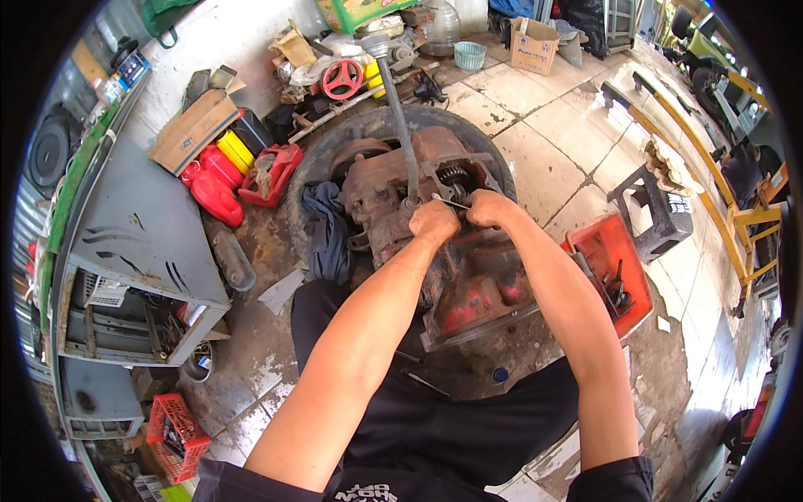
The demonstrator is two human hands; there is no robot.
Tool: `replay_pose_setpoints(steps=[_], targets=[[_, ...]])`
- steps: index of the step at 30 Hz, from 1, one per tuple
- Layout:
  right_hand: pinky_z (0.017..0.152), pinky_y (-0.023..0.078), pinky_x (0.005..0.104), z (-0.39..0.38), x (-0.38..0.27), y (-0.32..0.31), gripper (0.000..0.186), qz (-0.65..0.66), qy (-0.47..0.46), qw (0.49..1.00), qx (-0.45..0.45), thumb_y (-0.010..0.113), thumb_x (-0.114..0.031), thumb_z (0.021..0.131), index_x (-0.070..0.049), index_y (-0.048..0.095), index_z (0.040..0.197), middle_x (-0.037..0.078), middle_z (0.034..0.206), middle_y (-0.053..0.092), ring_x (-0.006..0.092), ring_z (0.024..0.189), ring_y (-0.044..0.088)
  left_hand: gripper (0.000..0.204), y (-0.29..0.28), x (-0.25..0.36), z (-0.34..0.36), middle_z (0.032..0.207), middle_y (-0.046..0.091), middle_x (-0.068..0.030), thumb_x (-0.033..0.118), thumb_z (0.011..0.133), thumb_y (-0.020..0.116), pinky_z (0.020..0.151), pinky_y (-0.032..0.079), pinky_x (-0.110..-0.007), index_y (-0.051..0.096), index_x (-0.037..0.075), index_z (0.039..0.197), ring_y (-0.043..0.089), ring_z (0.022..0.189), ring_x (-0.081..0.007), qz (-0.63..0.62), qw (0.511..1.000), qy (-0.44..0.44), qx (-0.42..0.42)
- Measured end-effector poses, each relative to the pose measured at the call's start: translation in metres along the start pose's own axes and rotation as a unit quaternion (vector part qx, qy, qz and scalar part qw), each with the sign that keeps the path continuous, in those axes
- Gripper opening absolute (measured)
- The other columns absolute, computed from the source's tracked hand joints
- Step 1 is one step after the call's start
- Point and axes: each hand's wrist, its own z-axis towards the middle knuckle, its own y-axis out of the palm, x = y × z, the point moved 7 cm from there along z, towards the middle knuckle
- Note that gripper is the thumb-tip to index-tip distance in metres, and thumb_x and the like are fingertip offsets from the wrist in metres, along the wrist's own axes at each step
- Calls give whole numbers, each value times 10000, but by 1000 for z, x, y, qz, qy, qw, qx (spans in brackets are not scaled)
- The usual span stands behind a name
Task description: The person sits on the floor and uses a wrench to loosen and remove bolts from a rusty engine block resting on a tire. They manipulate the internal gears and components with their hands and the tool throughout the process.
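A rusty brown gearbox (381, 180) with a red bell-shaped housing (473, 301) rests on a large tyre (301, 167) between my knees. A long grey lever (401, 125) rises from it. Through an opening in its top a dark coiled spring or gear part (454, 177) shows. My left hand (435, 222) is closed at the base of the lever. My right hand (493, 209) is closed beside it, at the edge of the opening. A thin bright metal tool (452, 203) runs between both hands; its ends are hidden by my fingers.
An orange-red crate (631, 243) of tools and a black stool (652, 209) stand at right. Dark cloth (328, 238) lies left of the gearbox. Red jerrycans (219, 197) and a grey metal cabinet (146, 226) are at left. A blue cap (500, 375) lies near my legs.
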Motion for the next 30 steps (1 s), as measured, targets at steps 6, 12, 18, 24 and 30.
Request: replay_pose_setpoints(steps=[6,12,18,24,30], targets=[[850,527,439,7,-3,1,325,-13,-10,1000,6,590,-244,810,34,730,903,266,999,684,391,983,665,408,9,-9,22,1184,689,-149,294,798,767,858,553,-372,712,28,1102,664,1112,-284,-27,996,-15,-89],[860,527,434,-3,-5,-2,321,3,4,1000,0,594,-230,802,34,728,926,266,1021,681,388,998,662,271,-1,-3,9,894,732,-201,131,771,685,723,585,-377,717,-43,976,740,824,-301,19,995,57,81],[879,523,430,4,1,1,332,-5,9,1000,-6,582,-229,806,20,727,971,265,1048,677,384,1021,656,392,11,-5,27,1163,687,-177,259,807,755,857,558,-392,699,12,1107,670,1086,-316,-21,994,38,-100],[862,527,437,-7,-11,-3,320,1,2,1000,-8,584,-230,804,7,731,960,265,1027,680,389,996,661,284,3,-7,23,994,714,-221,171,737,712,821,555,-414,724,-35,932,708,968,-315,26,991,82,104],[855,527,439,10,4,2,319,-22,-17,1000,0,594,-239,809,16,727,946,269,1021,680,393,998,659,293,2,-2,18,998,714,-217,173,725,726,809,552,-400,731,-20,946,705,988,-300,-25,997,79,0]])
